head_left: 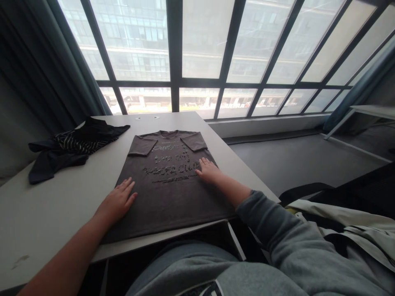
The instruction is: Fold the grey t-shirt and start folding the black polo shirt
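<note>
A dark grey T-shirt [168, 181] with printed lettering lies flat on the white table [46, 205], front side up, sleeves folded in over the chest and collar toward the window. My left hand [119, 201] rests palm down on the shirt's left edge, fingers apart. On the shirt's right side, just beside the lettering, my right hand [208, 170] lies flat with fingers spread. Neither hand holds anything.
A crumpled black garment with white stripes [72, 148] lies at the table's far left. The table's right edge [243, 164] drops to a dark floor. Large windows stand behind the table. A light jacket or bag [339, 222] sits at my right side.
</note>
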`<control>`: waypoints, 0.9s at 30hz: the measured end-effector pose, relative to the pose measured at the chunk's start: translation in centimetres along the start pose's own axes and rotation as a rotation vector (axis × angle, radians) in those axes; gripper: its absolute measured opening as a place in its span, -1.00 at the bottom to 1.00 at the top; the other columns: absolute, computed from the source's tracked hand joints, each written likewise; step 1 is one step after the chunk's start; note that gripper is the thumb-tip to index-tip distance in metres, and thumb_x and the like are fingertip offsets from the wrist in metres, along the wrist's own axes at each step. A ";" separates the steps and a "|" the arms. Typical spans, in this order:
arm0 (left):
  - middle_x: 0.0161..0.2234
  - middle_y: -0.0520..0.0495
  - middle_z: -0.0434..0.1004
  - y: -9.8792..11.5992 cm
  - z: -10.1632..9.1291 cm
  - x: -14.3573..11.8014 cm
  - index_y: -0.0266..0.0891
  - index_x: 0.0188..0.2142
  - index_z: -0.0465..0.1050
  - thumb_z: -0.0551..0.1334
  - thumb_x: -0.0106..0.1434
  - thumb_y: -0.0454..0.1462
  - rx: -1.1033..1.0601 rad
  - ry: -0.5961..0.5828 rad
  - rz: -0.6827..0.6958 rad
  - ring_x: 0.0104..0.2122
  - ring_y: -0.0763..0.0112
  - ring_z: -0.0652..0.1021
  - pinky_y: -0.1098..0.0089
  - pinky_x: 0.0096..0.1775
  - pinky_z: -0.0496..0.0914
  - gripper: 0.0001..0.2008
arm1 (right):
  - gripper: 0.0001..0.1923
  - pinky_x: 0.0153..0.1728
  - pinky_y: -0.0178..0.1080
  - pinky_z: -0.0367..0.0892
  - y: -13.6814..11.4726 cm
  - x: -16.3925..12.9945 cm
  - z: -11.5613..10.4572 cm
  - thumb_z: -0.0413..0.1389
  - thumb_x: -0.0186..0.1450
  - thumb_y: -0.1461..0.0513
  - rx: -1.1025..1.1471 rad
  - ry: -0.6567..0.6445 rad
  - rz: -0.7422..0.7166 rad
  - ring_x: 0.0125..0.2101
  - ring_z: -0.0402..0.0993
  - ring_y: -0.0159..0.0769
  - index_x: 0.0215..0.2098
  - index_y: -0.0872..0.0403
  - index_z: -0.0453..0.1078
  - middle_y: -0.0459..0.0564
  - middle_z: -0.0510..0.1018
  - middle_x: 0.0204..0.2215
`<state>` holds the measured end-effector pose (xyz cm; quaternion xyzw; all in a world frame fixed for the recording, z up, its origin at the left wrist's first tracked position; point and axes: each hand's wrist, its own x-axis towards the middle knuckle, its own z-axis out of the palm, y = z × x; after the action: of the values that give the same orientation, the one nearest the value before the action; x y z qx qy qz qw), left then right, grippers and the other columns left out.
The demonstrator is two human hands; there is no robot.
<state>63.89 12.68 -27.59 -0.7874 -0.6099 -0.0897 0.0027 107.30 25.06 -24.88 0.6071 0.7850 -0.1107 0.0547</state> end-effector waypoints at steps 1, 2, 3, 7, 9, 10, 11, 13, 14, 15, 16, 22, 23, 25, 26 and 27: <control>0.42 -0.44 0.28 -0.6 0.2 1.5 -0.50 0.33 0.38 -0.03 0.41 -0.06 -0.005 -0.020 -0.009 0.40 -0.06 0.35 -0.01 0.37 0.27 -0.30 | -0.12 0.50 -0.03 -0.21 0.0 0.8 0.3 -0.18 0.55 -0.10 0.008 -0.011 0.007 0.55 -0.23 0.04 0.57 0.38 -0.12 0.33 -0.14 0.56; 0.42 -0.47 0.27 -1.2 0.4 2.7 -0.54 0.34 0.36 -0.03 0.41 -0.06 -0.005 -0.048 -0.027 0.41 -0.06 0.35 -0.01 0.37 0.27 -0.29 | -0.12 0.49 -0.03 -0.22 0.1 1.4 0.7 -0.19 0.55 -0.10 0.016 -0.008 0.010 0.55 -0.24 0.04 0.57 0.37 -0.12 0.33 -0.15 0.56; 0.42 -0.50 0.26 -1.7 0.8 3.6 -0.56 0.36 0.34 -0.04 0.41 -0.07 -0.003 -0.079 -0.044 0.41 -0.06 0.34 -0.01 0.37 0.27 -0.28 | -0.13 0.50 -0.02 -0.23 0.4 1.7 1.1 -0.20 0.56 -0.10 0.025 0.006 0.012 0.55 -0.25 0.03 0.57 0.36 -0.11 0.32 -0.15 0.57; 0.46 -0.49 0.15 -2.7 2.3 3.5 -0.59 0.42 0.25 -0.10 0.44 -0.06 0.020 -0.165 -0.052 0.47 -0.06 0.22 -0.03 0.39 0.20 -0.24 | -0.14 0.50 -0.02 -0.24 2.0 1.1 2.4 -0.24 0.56 -0.11 0.061 0.072 0.020 0.55 -0.24 0.02 0.58 0.33 -0.09 0.27 -0.13 0.57; 0.49 -0.46 0.09 -2.8 2.7 2.3 -0.59 0.44 0.21 -0.12 0.45 -0.05 0.035 -0.171 -0.050 0.48 -0.08 0.17 -0.04 0.41 0.16 -0.23 | -0.14 0.50 -0.04 -0.22 2.7 0.3 2.6 -0.24 0.56 -0.11 0.069 0.065 0.018 0.55 -0.23 0.00 0.58 0.33 -0.10 0.26 -0.14 0.57; 0.49 -0.45 0.08 -2.8 2.8 1.6 -0.58 0.44 0.21 -0.12 0.46 -0.05 0.043 -0.171 -0.056 0.49 -0.08 0.17 -0.05 0.41 0.16 -0.23 | -0.14 0.50 -0.05 -0.21 2.9 -0.2 2.7 -0.24 0.56 -0.11 0.070 0.057 0.012 0.56 -0.23 -0.01 0.58 0.33 -0.10 0.26 -0.15 0.57; 0.49 -0.44 0.09 -2.7 2.8 0.9 -0.56 0.45 0.21 -0.12 0.46 -0.05 0.050 -0.169 -0.066 0.48 -0.08 0.17 -0.06 0.40 0.17 -0.23 | -0.14 0.50 -0.06 -0.21 3.1 -0.7 2.7 -0.24 0.56 -0.11 0.068 0.049 0.006 0.56 -0.24 -0.02 0.58 0.33 -0.11 0.26 -0.16 0.57; 0.48 -0.43 0.12 -2.6 2.7 -0.4 -0.53 0.45 0.22 -0.12 0.45 -0.05 0.072 -0.157 -0.089 0.48 -0.07 0.20 -0.08 0.39 0.18 -0.24 | -0.13 0.50 -0.06 -0.21 3.2 -1.8 2.7 -0.23 0.55 -0.12 0.062 0.031 -0.004 0.56 -0.25 -0.02 0.59 0.32 -0.11 0.25 -0.17 0.57; 0.47 -0.42 0.14 -2.5 2.7 -1.1 -0.51 0.45 0.23 -0.11 0.45 -0.06 0.084 -0.151 -0.100 0.47 -0.07 0.20 -0.10 0.38 0.18 -0.25 | -0.12 0.51 -0.05 -0.21 3.1 -2.4 2.8 -0.23 0.55 -0.12 0.057 0.022 -0.007 0.56 -0.26 -0.01 0.59 0.31 -0.11 0.25 -0.18 0.57; 0.47 -0.42 0.14 -2.3 2.6 -1.8 -0.51 0.44 0.24 -0.11 0.44 -0.06 0.096 -0.144 -0.109 0.47 -0.07 0.21 -0.12 0.39 0.17 -0.25 | -0.12 0.51 -0.04 -0.21 3.1 -3.1 2.9 -0.22 0.55 -0.13 0.052 0.015 -0.004 0.56 -0.28 -0.01 0.59 0.31 -0.11 0.25 -0.19 0.58; 0.47 -0.43 0.15 -2.2 2.6 -2.6 -0.51 0.44 0.24 -0.11 0.43 -0.07 0.106 -0.133 -0.117 0.47 -0.07 0.21 -0.13 0.39 0.15 -0.25 | -0.11 0.51 -0.03 -0.22 3.0 -3.9 3.0 -0.21 0.54 -0.13 0.049 0.009 -0.001 0.56 -0.29 0.00 0.59 0.31 -0.11 0.25 -0.21 0.57; 0.44 -0.49 0.22 -1.9 2.9 -7.3 -0.52 0.40 0.30 -0.09 0.42 -0.04 0.099 -0.041 -0.115 0.46 -0.17 0.23 -0.20 0.39 0.13 -0.25 | -0.12 0.52 0.03 -0.16 3.0 -9.4 4.2 -0.19 0.55 -0.16 0.070 0.037 -0.015 0.56 -0.28 -0.01 0.59 0.25 -0.09 0.25 -0.19 0.57; 0.43 -0.48 0.24 -2.1 2.9 -8.0 -0.50 0.39 0.32 -0.09 0.43 -0.04 0.100 -0.032 -0.112 0.45 -0.17 0.24 -0.20 0.39 0.14 -0.26 | -0.12 0.51 0.05 -0.14 3.0 -10.2 4.4 -0.19 0.55 -0.16 0.076 0.045 -0.018 0.56 -0.27 -0.01 0.59 0.25 -0.09 0.26 -0.19 0.57; 0.43 -0.44 0.26 -2.2 2.9 -9.2 -0.45 0.40 0.32 -0.10 0.44 -0.02 0.105 -0.027 -0.115 0.45 -0.14 0.26 -0.17 0.39 0.15 -0.26 | -0.13 0.51 0.08 -0.11 3.1 -11.7 4.8 -0.19 0.55 -0.15 0.089 0.055 -0.024 0.55 -0.25 0.00 0.59 0.24 -0.08 0.28 -0.17 0.57; 0.43 -0.42 0.26 -2.2 2.8 -9.8 -0.44 0.41 0.31 -0.11 0.45 -0.01 0.107 -0.028 -0.120 0.44 -0.12 0.27 -0.16 0.39 0.16 -0.26 | -0.14 0.51 0.09 -0.10 3.1 -12.4 5.0 -0.19 0.55 -0.15 0.095 0.058 -0.028 0.55 -0.24 0.00 0.59 0.24 -0.07 0.28 -0.16 0.57; 0.43 -0.42 0.25 -2.1 2.6 -10.2 -0.45 0.42 0.30 -0.13 0.45 -0.01 0.106 -0.032 -0.123 0.44 -0.12 0.27 -0.15 0.39 0.16 -0.25 | -0.15 0.50 0.10 -0.09 3.2 -13.0 5.2 -0.18 0.56 -0.14 0.101 0.061 -0.034 0.55 -0.23 0.00 0.59 0.22 -0.07 0.27 -0.15 0.57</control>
<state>59.75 3.69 -31.89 -0.7484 -0.6611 -0.0446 0.0293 113.50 12.34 -27.40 0.5987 0.7900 -0.1324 -0.0018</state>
